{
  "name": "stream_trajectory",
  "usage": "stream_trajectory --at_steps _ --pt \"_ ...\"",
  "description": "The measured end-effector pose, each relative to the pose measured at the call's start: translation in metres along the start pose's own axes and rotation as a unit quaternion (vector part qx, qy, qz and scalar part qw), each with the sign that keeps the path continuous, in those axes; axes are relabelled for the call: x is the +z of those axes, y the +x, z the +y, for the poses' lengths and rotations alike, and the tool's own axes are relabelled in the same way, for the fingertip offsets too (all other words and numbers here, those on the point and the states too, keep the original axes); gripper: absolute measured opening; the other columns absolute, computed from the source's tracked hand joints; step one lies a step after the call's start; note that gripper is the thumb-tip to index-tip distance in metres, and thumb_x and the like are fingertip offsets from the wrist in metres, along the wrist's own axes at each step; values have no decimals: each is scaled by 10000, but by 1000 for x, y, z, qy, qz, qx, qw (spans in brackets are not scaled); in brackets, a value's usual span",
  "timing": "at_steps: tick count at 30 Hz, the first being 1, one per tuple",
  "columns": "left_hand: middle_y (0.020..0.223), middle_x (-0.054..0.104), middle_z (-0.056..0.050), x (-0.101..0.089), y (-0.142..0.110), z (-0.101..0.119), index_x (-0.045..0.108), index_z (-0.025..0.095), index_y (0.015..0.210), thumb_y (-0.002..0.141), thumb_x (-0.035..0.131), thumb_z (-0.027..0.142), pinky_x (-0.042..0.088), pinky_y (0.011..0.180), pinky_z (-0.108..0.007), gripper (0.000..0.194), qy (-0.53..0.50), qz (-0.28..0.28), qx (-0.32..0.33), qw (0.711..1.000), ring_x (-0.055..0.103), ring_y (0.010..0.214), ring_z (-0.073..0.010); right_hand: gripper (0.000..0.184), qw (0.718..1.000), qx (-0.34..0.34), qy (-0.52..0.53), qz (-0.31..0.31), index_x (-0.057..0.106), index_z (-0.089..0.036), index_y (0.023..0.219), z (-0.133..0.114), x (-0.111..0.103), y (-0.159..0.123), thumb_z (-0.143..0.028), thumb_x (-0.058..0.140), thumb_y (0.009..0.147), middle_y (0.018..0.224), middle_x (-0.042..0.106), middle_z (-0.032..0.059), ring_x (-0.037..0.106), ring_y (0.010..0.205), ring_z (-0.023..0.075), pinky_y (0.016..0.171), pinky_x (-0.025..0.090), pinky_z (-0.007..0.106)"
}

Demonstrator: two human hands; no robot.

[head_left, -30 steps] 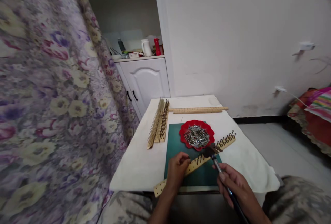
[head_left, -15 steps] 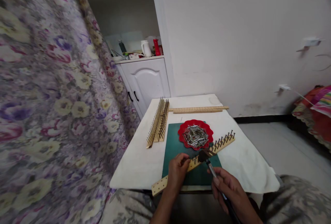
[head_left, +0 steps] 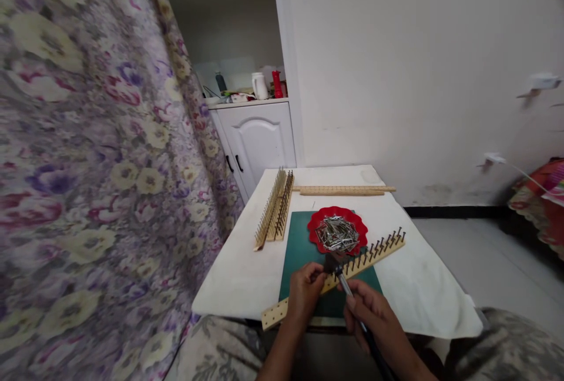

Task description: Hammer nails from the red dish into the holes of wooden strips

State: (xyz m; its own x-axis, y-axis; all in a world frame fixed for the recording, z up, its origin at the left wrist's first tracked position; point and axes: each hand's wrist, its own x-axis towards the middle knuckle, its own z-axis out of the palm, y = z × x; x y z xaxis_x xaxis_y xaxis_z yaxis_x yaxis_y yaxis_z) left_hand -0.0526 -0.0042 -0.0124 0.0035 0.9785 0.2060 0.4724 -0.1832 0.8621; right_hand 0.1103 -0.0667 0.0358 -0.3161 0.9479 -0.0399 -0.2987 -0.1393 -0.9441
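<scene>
My right hand [head_left: 372,312] grips a hammer [head_left: 345,285] by its dark handle. The hammer's head hangs over the wooden strip [head_left: 274,313], right beside the fingertips of my left hand [head_left: 304,292]. Those fingers are pinched together at the strip, seemingly on a nail mostly hidden by the fingers and hammer head. The strip lies slantwise across a green mat [head_left: 296,240]. Dark nails [head_left: 372,250] stand upright along its right part, while bare holes show at its left end. Behind it, a red scalloped dish [head_left: 314,225] holds a heap of loose nails [head_left: 337,234].
Strips studded with upright nails [head_left: 275,208] lie at the table's left. Further wooden strips [head_left: 343,191] lie along the back. A white cloth [head_left: 233,275] covers the table. A flowered curtain [head_left: 110,164] hangs close on the left, and a white cabinet [head_left: 259,134] stands behind.
The hammer head has shifted left along the strip, from over the standing nails to my left fingertips. My left hand stays pinched near the same spot. The whole view has shifted slightly.
</scene>
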Motion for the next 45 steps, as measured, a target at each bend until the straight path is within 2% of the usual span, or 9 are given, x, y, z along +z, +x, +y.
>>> stream_trajectory --at_steps 14,25,30,35,38,41,45 --pt "642 598 20 0 -1 1 666 155 729 737 512 182 348 549 -190 157 18 5 -13 1000 512 591 -112 315 999 18 -30 -13 497 -175 977 1 4 7 -462 540 854 511 569 -88 366 258 30 304 211 139" --pt "552 451 47 -3 0 4 599 150 612 699 478 146 280 508 -191 149 36 10 -7 999 416 541 -95 365 999 24 -38 -8 511 -173 972 5 10 8 -503 554 823 491 570 -92 366 244 46 284 233 154" --pt "618 570 22 -4 0 6 642 161 703 739 517 203 349 541 -198 137 15 -4 -15 1000 494 578 -117 382 999 15 -28 2 496 -177 996 5 6 3 -516 547 828 501 564 -91 365 248 44 282 229 155" --pt "705 637 -3 -13 3 8 649 174 789 736 549 204 409 596 -215 118 16 -19 -17 1000 562 639 -143 379 999 -5 -6 35 473 -185 985 5 -11 -5 -523 556 834 508 568 -86 350 244 26 294 197 148" --pt "753 650 -15 -24 12 14 648 185 817 781 503 200 425 640 -229 149 34 -7 9 999 587 701 -160 390 998 -5 5 55 472 -192 957 8 -21 -6 -540 576 816 514 592 -65 347 242 26 306 153 159" --pt "814 658 -28 -33 34 26 653 199 810 807 471 188 425 676 -239 182 73 -14 58 996 593 758 -171 394 997 -9 10 73 480 -196 928 10 -27 -5 -551 592 800 470 555 -77 332 248 30 316 129 164" --pt "828 656 -40 -31 77 40 666 206 749 755 510 136 405 706 -251 171 160 -87 130 975 587 793 -182 416 997 -7 23 76 481 -192 938 8 -31 -5 -563 600 789 441 529 -90 311 262 33 320 137 169"
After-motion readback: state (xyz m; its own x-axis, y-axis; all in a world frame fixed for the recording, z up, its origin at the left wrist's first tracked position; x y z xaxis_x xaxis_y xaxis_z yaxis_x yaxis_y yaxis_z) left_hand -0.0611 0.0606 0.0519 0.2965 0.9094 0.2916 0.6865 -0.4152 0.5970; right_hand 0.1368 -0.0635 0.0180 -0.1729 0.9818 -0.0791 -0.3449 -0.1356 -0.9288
